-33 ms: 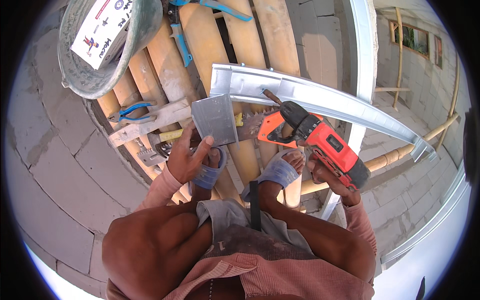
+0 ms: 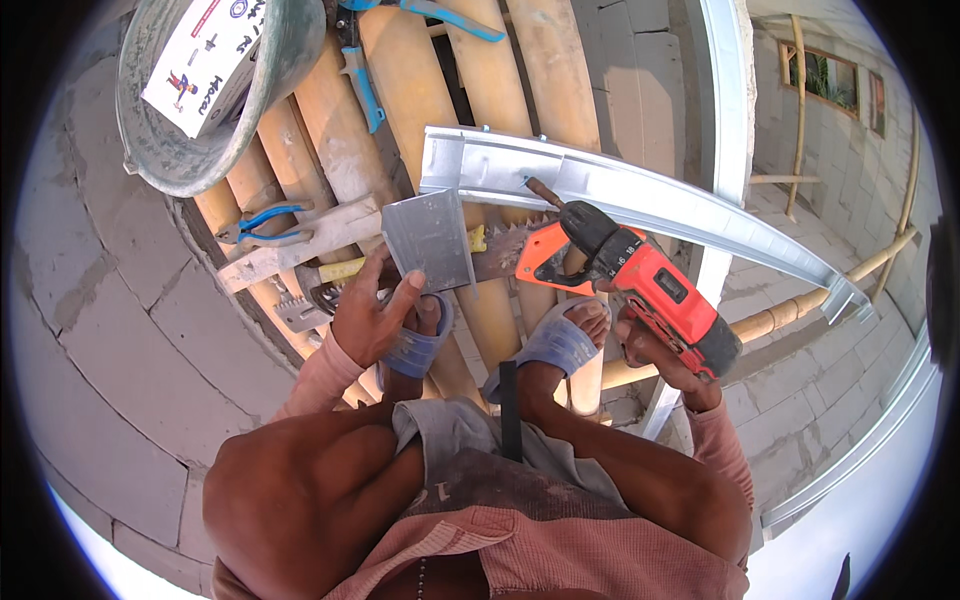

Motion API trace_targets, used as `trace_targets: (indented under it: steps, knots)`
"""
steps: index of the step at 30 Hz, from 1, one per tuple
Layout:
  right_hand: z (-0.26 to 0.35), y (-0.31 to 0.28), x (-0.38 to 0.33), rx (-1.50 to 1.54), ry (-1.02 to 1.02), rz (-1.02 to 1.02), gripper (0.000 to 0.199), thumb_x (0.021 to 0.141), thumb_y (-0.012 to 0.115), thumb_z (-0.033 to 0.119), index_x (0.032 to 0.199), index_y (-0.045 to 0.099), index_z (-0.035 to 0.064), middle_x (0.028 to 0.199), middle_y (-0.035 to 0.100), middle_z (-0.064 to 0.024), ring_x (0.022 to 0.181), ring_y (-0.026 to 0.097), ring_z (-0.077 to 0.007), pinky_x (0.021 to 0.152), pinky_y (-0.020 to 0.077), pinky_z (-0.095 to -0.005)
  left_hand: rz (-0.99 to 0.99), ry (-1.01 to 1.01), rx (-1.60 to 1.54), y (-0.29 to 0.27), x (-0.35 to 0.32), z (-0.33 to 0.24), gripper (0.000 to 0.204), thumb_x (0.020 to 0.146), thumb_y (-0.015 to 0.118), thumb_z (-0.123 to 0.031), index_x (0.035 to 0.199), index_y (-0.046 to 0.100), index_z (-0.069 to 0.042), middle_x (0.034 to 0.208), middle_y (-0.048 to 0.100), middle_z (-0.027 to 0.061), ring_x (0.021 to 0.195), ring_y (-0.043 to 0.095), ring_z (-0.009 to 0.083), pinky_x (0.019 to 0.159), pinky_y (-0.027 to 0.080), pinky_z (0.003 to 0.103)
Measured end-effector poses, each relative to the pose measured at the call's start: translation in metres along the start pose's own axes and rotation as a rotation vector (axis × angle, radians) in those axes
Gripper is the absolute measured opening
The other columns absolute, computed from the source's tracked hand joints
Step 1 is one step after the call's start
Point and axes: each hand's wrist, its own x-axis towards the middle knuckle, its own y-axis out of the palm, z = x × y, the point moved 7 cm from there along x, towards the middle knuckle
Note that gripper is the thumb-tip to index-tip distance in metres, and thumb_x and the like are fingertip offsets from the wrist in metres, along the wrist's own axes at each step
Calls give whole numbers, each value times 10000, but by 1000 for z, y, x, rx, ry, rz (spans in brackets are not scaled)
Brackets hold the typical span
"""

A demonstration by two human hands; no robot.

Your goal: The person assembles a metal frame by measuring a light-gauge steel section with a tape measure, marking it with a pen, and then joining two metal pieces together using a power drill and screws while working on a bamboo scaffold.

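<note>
While R hand (image 2: 665, 358) is clamped on red/blk drill (image 2: 692, 312), bit at shiny silver channel (image 2: 620, 188), L hand (image 2: 372, 315) pinches grey metal pc (image 2: 430, 240) by channel's L end; bamboo poles (image 2: 408, 90) below, grey block wall (image 2: 835, 165) to R.

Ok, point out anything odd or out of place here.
The orange-handled saw looks out of place: it lies near the right sandal with its teeth exposed. Its blade also looks brown, perhaps rusty.
</note>
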Motion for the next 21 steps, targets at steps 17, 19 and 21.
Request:
trace_targets:
  steps: [17, 19, 21]
  knots:
    - [-4, 9, -13, 26, 23, -11, 306, 944, 727, 139, 1197, 597, 27, 830, 582, -10, 703, 548, -105, 613, 458, -273, -97, 362, -116, -24, 43, -109, 523, 957, 748, -184, 1381, 512, 11, 1191, 623, 128, 949, 663, 207, 936, 538, 344]
    - [-4, 10, -19, -13, 14, -9, 216, 923, 742, 153, 1046, 609, 34, 802, 575, -12, 700, 537, -111, 612, 445, -278, 26, 271, -259, -3, 55, -111, 541, 963, 743, -165, 1416, 508, 16, 1291, 629, 154, 1082, 680, 242, 1044, 505, 370]
    - [3, 13, -18, -25, 16, 0, 191, 905, 741, 162, 940, 597, 42, 766, 560, -11, 687, 519, -109, 607, 423, -277, 87, 204, -395, 5, 57, -109, 494, 979, 723, -167, 1394, 533, 21, 1286, 646, 164, 1097, 686, 250, 1030, 521, 374]
